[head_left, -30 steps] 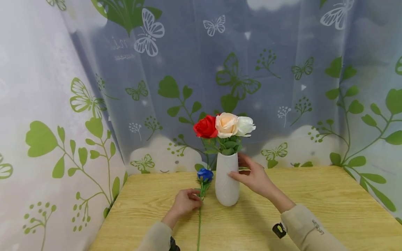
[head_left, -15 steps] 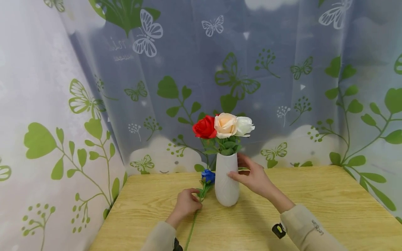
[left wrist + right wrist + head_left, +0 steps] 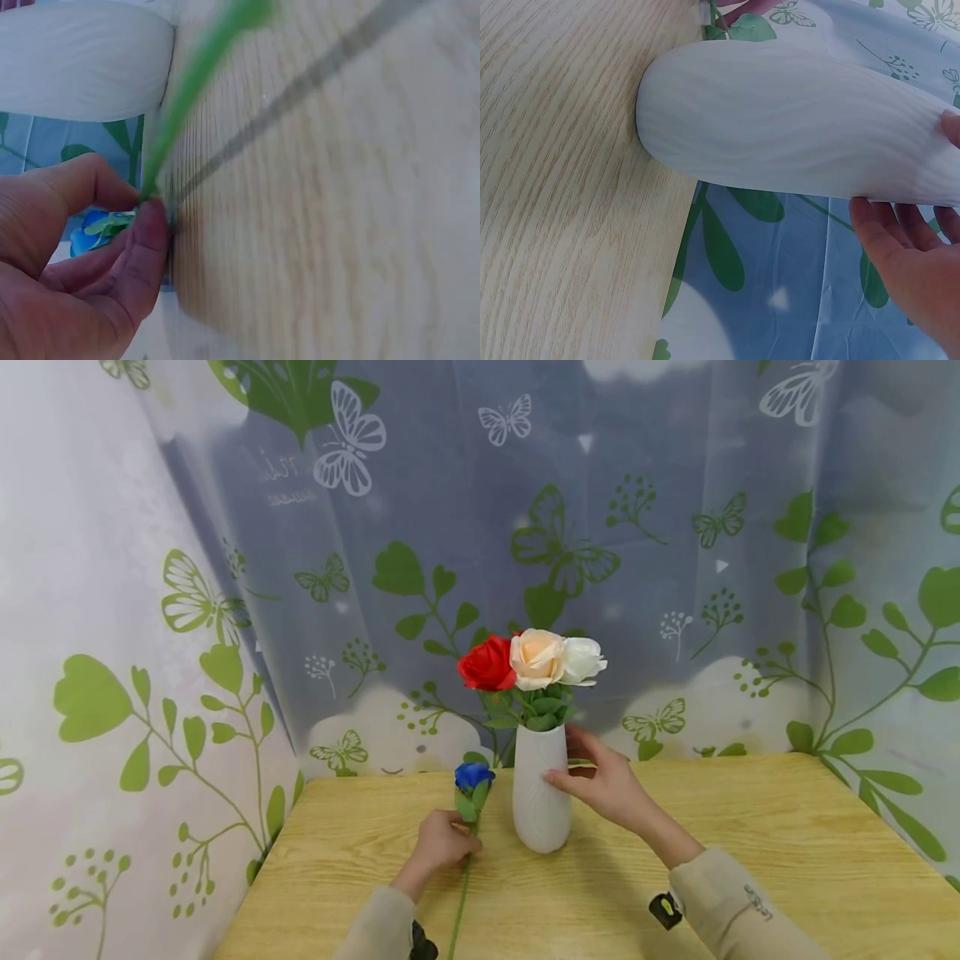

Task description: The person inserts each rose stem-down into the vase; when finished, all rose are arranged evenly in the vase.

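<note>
A blue artificial rose stands tilted left of the vase, its green stem slanting down toward the front of the table. My left hand pinches that stem just below the leaves, between thumb and fingertips. The white ribbed vase is upright on the table and holds a red rose, a peach rose and a white rose. My right hand grips the vase's upper right side, thumb in front and fingers behind. Their stems are hidden inside the vase.
The wooden table ends at the back against a blue-grey curtain printed with butterflies and leaves. A paler curtain hangs along the left side. Below the right cuff shows a black wrist device.
The blue rose first leaned right toward the vase, then swung back left, and its leaves turned. My left hand kept its pinch on the stem. The right hand and vase stayed put.
</note>
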### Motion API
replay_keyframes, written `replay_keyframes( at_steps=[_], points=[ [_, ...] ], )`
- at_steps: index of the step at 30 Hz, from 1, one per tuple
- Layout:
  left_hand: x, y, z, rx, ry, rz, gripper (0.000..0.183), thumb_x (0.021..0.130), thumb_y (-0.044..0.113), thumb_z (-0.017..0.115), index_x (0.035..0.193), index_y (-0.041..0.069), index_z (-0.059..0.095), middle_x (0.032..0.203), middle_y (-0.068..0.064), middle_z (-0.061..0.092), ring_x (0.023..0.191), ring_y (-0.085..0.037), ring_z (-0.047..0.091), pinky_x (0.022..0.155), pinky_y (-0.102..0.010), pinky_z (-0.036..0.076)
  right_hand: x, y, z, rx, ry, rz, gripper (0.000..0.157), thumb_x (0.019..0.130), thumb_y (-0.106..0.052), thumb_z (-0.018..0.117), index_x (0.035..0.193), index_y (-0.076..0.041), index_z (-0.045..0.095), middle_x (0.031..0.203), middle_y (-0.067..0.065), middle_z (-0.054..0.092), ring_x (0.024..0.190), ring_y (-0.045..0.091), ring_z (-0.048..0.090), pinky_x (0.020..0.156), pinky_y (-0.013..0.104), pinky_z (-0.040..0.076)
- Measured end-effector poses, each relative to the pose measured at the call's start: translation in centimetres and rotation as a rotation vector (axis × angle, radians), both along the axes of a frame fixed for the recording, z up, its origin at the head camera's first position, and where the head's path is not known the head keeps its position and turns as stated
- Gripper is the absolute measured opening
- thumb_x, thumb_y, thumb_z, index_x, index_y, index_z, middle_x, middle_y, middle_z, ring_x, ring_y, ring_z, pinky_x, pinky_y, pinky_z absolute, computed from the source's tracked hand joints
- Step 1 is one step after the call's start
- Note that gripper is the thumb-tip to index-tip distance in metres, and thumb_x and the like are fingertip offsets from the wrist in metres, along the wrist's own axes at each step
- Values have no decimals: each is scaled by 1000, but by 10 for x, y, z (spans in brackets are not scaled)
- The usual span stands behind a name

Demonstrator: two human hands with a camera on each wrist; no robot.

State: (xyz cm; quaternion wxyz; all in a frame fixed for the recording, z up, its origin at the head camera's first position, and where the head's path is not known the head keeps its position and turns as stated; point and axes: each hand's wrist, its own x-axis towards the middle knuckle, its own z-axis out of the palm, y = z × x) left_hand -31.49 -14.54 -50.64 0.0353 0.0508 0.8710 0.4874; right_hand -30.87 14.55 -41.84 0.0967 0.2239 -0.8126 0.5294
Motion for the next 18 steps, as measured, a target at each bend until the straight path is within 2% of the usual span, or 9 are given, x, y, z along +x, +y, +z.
replay_keyframes(
  at_steps=[5, 8, 18],
  points=[
    [-1, -3, -4, 99, -3, 48, 34, 82, 3, 78, 113, -13, 74, 86, -19, 79, 60, -11, 67, 55, -26, 56, 0, -1, -1, -15, 0, 8, 78, 95, -21, 82, 160, -6, 42, 144, 21, 62, 130, 39, 63, 101, 56, 58],
    [-1, -4, -3, 157, -11, 62, 38, 83, 3, 76, 117, -14, 73, 93, -22, 79, 65, -12, 68, 58, -26, 57, -1, -1, -1, -16, -1, 8, 77, 95, -21, 81, 160, -6, 42, 144, 21, 61, 130, 39, 62, 101, 58, 57],
    [-1, -1, 7, 401, 9, 13, 47, 93, -2, 69, 137, -17, 60, 103, -26, 75, 79, -14, 72, 72, -31, 65, -1, -1, -1, -10, -4, -1, 78, 94, -22, 82, 160, -7, 42, 144, 21, 62, 130, 39, 62, 101, 57, 57]
  ],
)
